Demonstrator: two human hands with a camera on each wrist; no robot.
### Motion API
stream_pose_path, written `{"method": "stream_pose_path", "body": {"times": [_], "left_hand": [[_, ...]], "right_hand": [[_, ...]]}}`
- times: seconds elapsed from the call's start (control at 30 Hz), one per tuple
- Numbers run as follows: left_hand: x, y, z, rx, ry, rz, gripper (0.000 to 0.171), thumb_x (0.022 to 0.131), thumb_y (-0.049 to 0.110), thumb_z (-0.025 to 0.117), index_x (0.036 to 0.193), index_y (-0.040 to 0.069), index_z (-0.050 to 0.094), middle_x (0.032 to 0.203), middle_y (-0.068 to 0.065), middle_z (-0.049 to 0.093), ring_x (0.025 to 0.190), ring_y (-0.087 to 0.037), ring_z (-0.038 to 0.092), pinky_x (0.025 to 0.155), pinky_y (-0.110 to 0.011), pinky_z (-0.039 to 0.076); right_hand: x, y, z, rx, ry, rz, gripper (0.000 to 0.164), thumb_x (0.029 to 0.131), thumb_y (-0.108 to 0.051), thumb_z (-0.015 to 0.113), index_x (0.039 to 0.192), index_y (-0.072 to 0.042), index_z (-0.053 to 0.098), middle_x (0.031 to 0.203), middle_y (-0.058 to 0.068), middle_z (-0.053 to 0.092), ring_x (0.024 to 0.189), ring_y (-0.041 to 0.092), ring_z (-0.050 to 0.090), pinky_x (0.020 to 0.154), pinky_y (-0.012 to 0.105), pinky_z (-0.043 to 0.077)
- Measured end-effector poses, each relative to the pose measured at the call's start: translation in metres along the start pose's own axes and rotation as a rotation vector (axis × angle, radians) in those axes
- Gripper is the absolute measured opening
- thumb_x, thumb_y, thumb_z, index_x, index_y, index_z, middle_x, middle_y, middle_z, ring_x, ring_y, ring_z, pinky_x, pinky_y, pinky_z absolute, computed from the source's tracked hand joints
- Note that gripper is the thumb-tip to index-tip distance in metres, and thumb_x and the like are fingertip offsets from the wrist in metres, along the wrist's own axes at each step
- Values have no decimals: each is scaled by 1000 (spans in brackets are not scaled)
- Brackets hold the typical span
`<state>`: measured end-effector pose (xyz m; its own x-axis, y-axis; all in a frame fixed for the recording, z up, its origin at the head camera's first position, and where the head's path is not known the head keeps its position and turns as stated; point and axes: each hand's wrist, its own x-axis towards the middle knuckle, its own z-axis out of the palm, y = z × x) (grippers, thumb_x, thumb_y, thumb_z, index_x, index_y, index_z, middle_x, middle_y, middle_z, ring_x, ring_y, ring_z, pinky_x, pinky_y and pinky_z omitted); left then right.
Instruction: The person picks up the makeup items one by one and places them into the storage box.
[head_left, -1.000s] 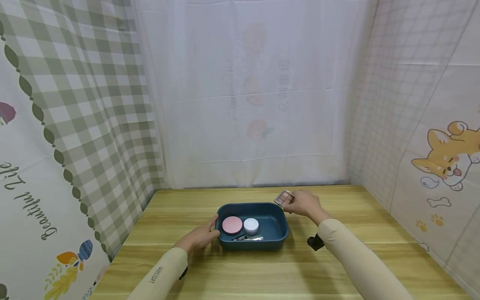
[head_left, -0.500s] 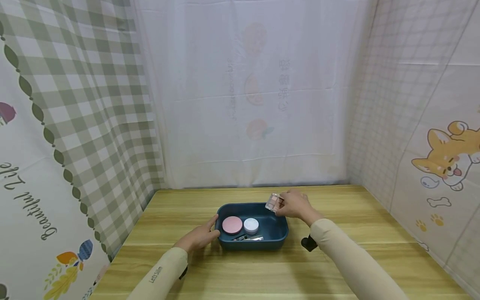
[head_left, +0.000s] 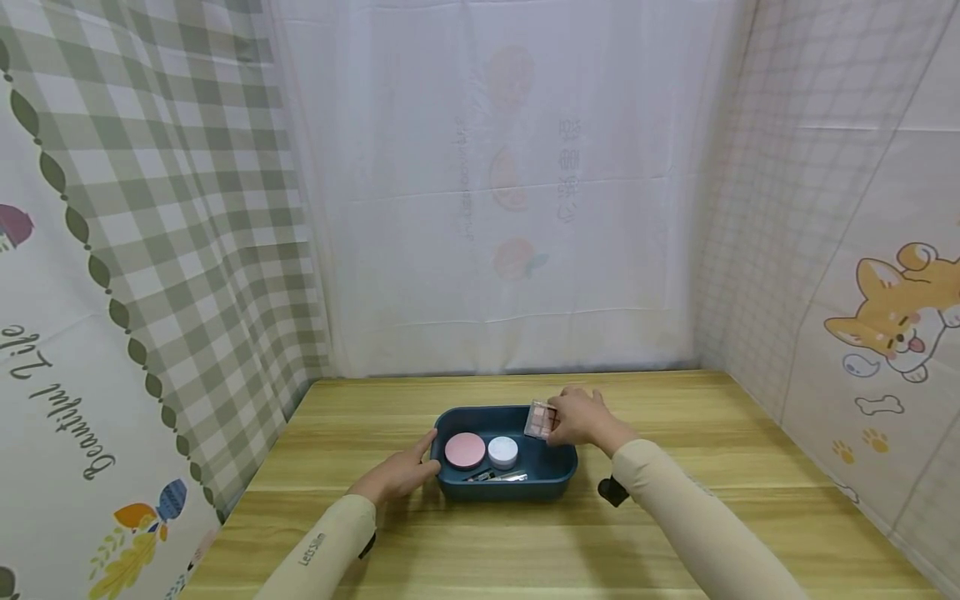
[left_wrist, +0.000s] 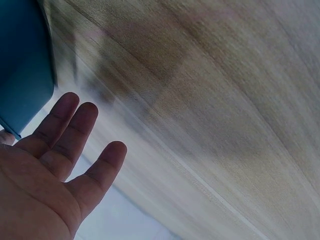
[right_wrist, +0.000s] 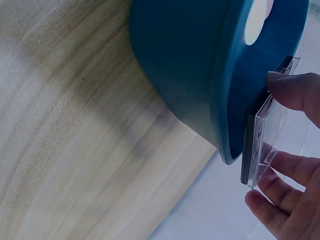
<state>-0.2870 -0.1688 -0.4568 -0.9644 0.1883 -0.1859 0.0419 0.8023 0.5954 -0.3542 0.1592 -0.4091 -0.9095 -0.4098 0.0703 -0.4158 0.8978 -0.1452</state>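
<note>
A blue rectangular bin [head_left: 504,492] stands on the wooden table. My left hand [head_left: 396,477] touches its left end, index finger and thumb at the rim; in the left wrist view the other fingers [left_wrist: 72,135] extend straight, off the bin. With my right hand [head_left: 583,417] I hold an eyeshadow palette [head_left: 539,420] by its edges, tilted over the bin's right part. Its clear lid and dark base [right_wrist: 257,120] show in the right wrist view, thumb on one edge, fingers on the other. Inside the bin lie a pink round compact [head_left: 464,451] and a white round case [head_left: 502,452].
Thin stick-like items [head_left: 508,477] lie along the bin's front inner wall. The wooden table [head_left: 480,550] ends at a white curtain [head_left: 420,250] behind. Checked cloth [head_left: 210,183] hangs at left, and a cloth with a printed dog [head_left: 892,317] at right.
My right hand has moved left with the eyeshadow palette, from beyond the bin's right back corner to over its inside, and a little lower. My left hand has stayed at the bin's left end.
</note>
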Motion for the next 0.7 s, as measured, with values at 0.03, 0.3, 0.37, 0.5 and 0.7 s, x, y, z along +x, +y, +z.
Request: {"method": "stream_pose_path", "body": {"times": [0.03,0.3,0.37,0.5,0.7], "left_hand": [[0,0,0,0,1,0,78,88,36,52,159,21,25,146,-18,48,120,-34,56,98,-57,41],[-1,0,0,-4,-5,8,78,88,36,52,159,20,24,146,-19,48,121,-35,55,99,-58,41],[0,0,0,-5,-7,7,78,88,37,51,159,20,24,146,-19,48,122,-36,55,99,-58,40],[1,-1,0,0,-9,-1,78,88,37,51,159,21,24,146,-19,47,122,-36,54,100,-59,40],[2,-2,1,6,-6,-5,77,89,37,51,159,21,24,147,-19,47,123,-37,54,100,-59,39]], "right_hand": [[0,-1,0,-4,-1,-4,53,68,-33,85,112,-9,67,110,13,61,106,35,55,99,74,25],[-2,-6,1,-33,-42,-22,59,70,-28,85,121,-5,66,115,14,60,110,37,52,101,73,24],[-2,-7,2,-44,-54,-23,57,70,-27,84,120,-5,66,115,14,60,111,37,52,102,74,22],[0,-9,4,-70,-70,-24,50,69,-25,83,113,-6,67,114,13,60,112,36,52,104,74,21],[1,-12,10,-94,-75,-29,49,69,-24,82,113,-7,68,116,12,60,117,37,50,104,73,20]]}}
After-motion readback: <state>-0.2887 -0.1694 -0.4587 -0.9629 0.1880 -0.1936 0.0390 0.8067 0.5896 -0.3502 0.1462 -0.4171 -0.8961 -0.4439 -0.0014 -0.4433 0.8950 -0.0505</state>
